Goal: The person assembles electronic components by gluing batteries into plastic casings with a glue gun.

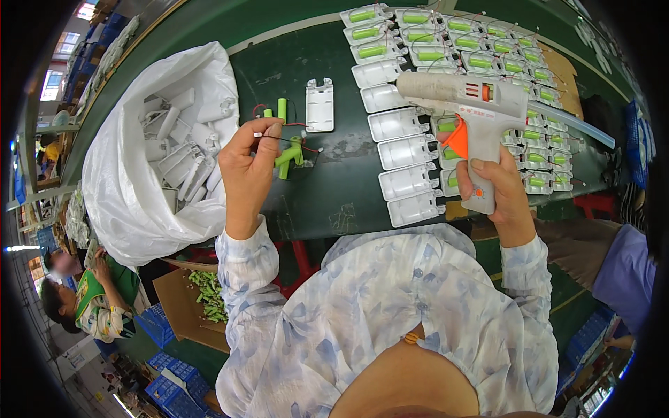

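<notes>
My right hand (507,189) is wrapped round the handle of a grey-white hot glue gun (498,104) with an orange trigger. The gun's nozzle points left, over the white plastic shells (405,181), and a clear glue stick (575,127) sticks out of its back. My left hand (247,171) is closed in a pinch on thin battery wires beside several green battery cells (286,159) on the table. Another green cell (281,110) stands out just past my fingertips. A single white shell (320,106) lies between my hands, farther back.
A white plastic bag (111,188) full of white plastic parts (188,150) stands at the left of the dark green table (313,202). Rows of shells with green cells (481,61) fill the far right. A cardboard box (178,299) of green cells is below left. Other people (104,299) sit nearby.
</notes>
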Demonstrator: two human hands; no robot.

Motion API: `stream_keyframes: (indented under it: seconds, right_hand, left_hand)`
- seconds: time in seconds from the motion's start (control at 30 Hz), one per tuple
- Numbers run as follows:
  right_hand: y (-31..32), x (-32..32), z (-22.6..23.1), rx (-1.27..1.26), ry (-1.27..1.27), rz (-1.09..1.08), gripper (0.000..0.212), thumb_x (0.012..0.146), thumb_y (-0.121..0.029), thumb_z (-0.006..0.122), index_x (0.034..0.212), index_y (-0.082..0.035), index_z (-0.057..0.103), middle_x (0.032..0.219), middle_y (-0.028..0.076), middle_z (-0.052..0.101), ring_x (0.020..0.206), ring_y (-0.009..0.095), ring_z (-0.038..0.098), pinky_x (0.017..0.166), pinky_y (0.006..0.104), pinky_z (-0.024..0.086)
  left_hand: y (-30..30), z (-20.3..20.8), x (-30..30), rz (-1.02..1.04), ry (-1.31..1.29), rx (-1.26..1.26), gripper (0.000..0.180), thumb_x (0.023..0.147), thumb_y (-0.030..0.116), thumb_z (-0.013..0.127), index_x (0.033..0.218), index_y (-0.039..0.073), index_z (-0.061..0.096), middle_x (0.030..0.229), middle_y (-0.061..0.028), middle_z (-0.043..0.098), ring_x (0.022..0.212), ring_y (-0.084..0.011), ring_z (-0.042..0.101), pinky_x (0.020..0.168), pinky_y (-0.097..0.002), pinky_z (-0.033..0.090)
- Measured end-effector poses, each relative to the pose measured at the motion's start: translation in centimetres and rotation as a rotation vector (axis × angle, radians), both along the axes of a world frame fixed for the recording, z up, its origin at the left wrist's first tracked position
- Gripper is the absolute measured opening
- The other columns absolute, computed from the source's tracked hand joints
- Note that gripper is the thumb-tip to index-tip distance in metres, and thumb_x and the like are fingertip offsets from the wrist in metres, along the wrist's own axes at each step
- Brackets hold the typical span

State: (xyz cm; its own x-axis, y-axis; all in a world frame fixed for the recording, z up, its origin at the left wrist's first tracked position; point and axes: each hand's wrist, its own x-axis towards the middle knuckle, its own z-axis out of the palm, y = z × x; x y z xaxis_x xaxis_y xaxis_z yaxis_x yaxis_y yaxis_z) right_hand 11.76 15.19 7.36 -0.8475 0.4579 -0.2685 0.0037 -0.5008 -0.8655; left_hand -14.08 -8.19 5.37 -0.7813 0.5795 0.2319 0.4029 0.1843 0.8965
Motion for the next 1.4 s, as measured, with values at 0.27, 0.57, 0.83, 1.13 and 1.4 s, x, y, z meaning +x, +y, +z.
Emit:
stream_keyframes:
  seconds: [0.27,0.57,0.83,1.13,1.4]
  right_hand:
    - [0.5,-0.2,0.6,0.118,-0.068,-0.043,0.061,0.083,-0.017,0.058,0.137,0.005,0.042,0.132,0.025,0.057,0.055,0.011,0.052,0.049,0.0241,0.047]
    - [1.8,-1.3,0.7,0.179,-0.141,0.015,0.038,0.084,-0.01,0.056,0.12,0.002,0.054,0.071,0.007,0.06,0.057,0.013,0.057,0.052,0.0276,0.047]
    - [2.3,-3.3,0.0,-0.013,0.018,0.077,0.023,0.082,-0.007,0.064,0.102,0.001,0.057,0.076,0.01,0.062,0.055,0.017,0.061,0.048,0.0312,0.05]
    - [2.2,-1.3,0.7,-0.236,0.19,0.12,0.04,0.084,-0.008,0.059,0.121,-0.001,0.047,0.106,0.017,0.064,0.057,0.021,0.062,0.053,0.0344,0.054]
    - [1.4,-1.6,0.8,-0.136,0.136,-0.003,0.037,0.083,-0.008,0.059,0.118,0.003,0.052,0.092,0.015,0.066,0.049,0.019,0.057,0.044,0.0334,0.048]
  left_hand:
    - [0.9,1.9,-0.2,-0.291,-0.275,-0.004,0.018,0.096,0.009,0.06,0.103,-0.003,0.071,0.07,0.0012,0.059,0.057,-0.0047,0.049,0.053,-0.0226,0.04]
    - [4.2,-2.1,-0.5,-0.773,0.342,-0.371,0.017,0.084,0.01,0.067,0.1,0.006,0.072,0.091,-0.0144,0.069,0.084,-0.035,0.066,0.073,-0.0419,0.051]
    - [1.2,-0.9,3.3,-0.471,0.481,-0.434,0.051,0.073,0.01,0.076,0.12,-0.002,0.06,0.106,-0.0192,0.055,0.096,-0.0391,0.056,0.083,-0.0444,0.047]
    - [1.1,-4.5,6.0,-0.295,0.578,-0.547,0.037,0.082,0.004,0.066,0.119,-0.001,0.06,0.104,-0.0183,0.054,0.1,-0.0379,0.055,0.083,-0.046,0.047]
    - [1.1,-4.5,5.6,-0.307,0.592,-0.471,0.03,0.081,0.002,0.065,0.11,0.001,0.063,0.099,-0.0173,0.055,0.092,-0.0386,0.057,0.078,-0.0446,0.047]
